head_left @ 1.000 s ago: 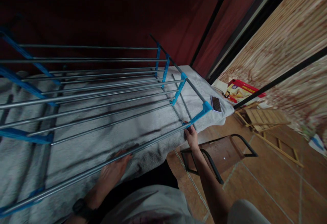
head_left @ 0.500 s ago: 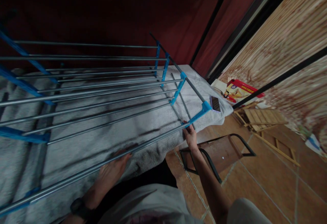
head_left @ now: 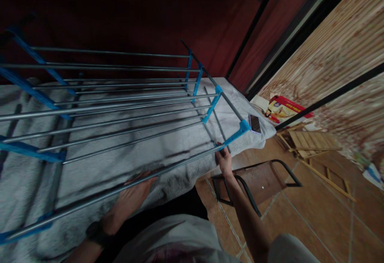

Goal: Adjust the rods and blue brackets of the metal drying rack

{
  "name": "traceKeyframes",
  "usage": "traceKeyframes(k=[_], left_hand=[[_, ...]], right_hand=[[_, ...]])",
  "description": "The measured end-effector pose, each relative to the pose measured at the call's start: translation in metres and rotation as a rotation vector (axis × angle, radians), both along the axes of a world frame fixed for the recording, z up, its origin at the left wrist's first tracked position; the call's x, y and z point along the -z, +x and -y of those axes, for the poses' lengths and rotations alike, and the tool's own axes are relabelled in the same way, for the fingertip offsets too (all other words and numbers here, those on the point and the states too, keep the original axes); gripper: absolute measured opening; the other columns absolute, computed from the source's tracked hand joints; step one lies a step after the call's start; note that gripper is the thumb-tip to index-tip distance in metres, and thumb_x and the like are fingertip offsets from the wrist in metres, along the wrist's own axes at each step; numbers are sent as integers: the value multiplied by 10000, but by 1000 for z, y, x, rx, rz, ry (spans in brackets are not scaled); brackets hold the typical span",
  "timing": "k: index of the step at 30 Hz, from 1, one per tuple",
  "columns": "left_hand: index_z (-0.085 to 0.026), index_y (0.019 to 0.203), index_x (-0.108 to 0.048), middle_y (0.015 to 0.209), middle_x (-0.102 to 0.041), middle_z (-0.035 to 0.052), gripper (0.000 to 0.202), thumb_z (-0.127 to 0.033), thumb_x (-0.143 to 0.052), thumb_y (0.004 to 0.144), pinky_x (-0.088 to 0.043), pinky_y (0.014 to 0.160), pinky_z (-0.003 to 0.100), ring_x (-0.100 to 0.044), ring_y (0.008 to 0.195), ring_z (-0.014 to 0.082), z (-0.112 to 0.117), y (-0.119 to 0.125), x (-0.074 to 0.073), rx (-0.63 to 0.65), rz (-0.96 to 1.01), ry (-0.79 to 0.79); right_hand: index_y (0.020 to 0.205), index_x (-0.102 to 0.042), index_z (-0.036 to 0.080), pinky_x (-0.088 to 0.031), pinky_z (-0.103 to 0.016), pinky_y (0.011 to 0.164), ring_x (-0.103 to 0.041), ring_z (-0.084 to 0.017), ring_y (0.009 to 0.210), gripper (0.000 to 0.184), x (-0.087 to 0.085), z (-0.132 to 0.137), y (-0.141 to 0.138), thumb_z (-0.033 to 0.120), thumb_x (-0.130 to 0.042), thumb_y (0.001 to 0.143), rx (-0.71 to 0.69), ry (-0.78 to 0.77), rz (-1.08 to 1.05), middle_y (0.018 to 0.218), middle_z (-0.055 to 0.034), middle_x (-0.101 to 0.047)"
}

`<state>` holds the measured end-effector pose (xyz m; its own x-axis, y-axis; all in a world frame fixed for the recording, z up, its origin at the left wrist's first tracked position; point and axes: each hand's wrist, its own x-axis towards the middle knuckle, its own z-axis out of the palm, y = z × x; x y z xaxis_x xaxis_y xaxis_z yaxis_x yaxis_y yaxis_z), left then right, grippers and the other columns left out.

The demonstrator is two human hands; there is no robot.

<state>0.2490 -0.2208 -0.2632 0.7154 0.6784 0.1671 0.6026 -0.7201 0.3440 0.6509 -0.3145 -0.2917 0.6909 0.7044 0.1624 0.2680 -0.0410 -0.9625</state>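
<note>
A rack (head_left: 144,112) of grey metal tubes joined by blue plastic brackets lies in front of me. It looks like a shoe rack. At its near right corner, my right hand (head_left: 224,161) is closed around the lower end of a blue bracket (head_left: 232,137), where the front tube (head_left: 177,166) meets it. My left hand (head_left: 136,193) lies flat with its fingers stretched out, just under the front tube. The tube crosses over its fingers and partly hides them. A dark watch is on the left wrist. Beneath the rack is a grey blanket (head_left: 99,175).
A phone (head_left: 255,123) lies on the blanket's right end. On the tiled floor stand a low black-framed stool (head_left: 261,181) and a folded wooden piece (head_left: 315,141). Behind them is a red and yellow box (head_left: 288,109). A dark red wall (head_left: 120,11) closes off the back.
My view has turned slightly left, so the rack and the things around it appear a little further right. Both hands keep nearly the same places on and beside the rack.
</note>
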Motion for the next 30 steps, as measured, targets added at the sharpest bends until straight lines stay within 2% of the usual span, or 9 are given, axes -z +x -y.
traceKeyframes(k=[4, 8, 10, 12, 15, 17, 21, 24, 30], left_hand=[[-236, 1099, -714, 1075, -755, 77, 370, -247, -360, 992, -533, 963, 401, -697, 1037, 252, 2, 6, -12, 61, -87, 2], [-217, 1220, -653, 1175, -713, 89, 373, -172, -379, 971, -506, 994, 399, -660, 1100, 245, 14, 14, -32, 14, -116, -43], [-220, 1268, -621, 1233, -693, 87, 432, -90, -382, 932, -489, 1019, 382, -648, 1126, 229, 19, 15, -37, -1, -136, -73], [-217, 1259, -619, 1260, -681, 94, 443, -58, -388, 916, -464, 1049, 373, -621, 1188, 229, 23, 12, -39, -62, -156, -64], [-198, 1208, -630, 1221, -691, 107, 389, -54, -423, 912, -467, 1032, 382, -626, 1176, 243, 31, 3, -36, -114, -161, -26], [-200, 1220, -616, 1211, -691, 105, 376, -62, -452, 911, -465, 1025, 383, -631, 1162, 243, 38, -5, -33, -155, -149, -8], [-196, 1251, -596, 1220, -684, 113, 366, -90, -479, 921, -423, 1072, 392, -594, 1225, 248, 47, -16, -29, -260, -140, 22], [-172, 1232, -611, 1208, -683, 127, 338, -101, -476, 931, -426, 1067, 395, -595, 1212, 254, 53, -21, -30, -359, -122, 43], [-195, 1135, -644, 1121, -680, 99, 254, -150, -458, 968, -496, 945, 381, -627, 1045, 229, 82, -65, -24, -516, 114, 150]], right_hand=[[1430, -501, 167, -371, -460, 1135, -532, -252, 1285, 606, -4, 12, -13, 357, -582, 861, 16, -44, 137, 1381, -143, -584], [1427, -485, 141, -400, -513, 1081, -510, -288, 1275, 524, -2, 40, -53, 326, -503, 937, 246, -30, 433, 1372, -195, -540], [1323, -577, 173, -418, -523, 1056, -531, -294, 1242, 395, -1, 48, -77, 279, -491, 952, 91, -12, 573, 1278, -174, -594], [1288, -604, 219, -442, -518, 1032, -550, -291, 1230, 354, -3, 47, -104, 235, -463, 964, -197, 22, 677, 1278, -154, -605], [1368, -557, 264, -454, -503, 1022, -554, -278, 1246, 447, -14, 30, -149, 164, -398, 962, -590, 49, 806, 1321, -121, -611], [1424, -516, 247, -444, -492, 1040, -562, -268, 1237, 510, -22, 14, -178, 129, -382, 947, -736, 50, 875, 1321, -114, -625], [1458, -491, 183, -398, -481, 1090, -584, -270, 1215, 542, -30, -17, -226, 102, -381, 933, -888, 36, 991, 1323, -140, -640], [1381, -568, 186, -422, -467, 1047, -629, -283, 1135, 485, -29, -33, -251, 101, -374, 945, -867, -46, 1050, 1246, -151, -682], [1182, -673, 205, -464, -404, 906, -662, -284, 990, 283, -28, -50, -264, 211, -458, 998, -901, -101, 1057, 1090, -128, -707]])
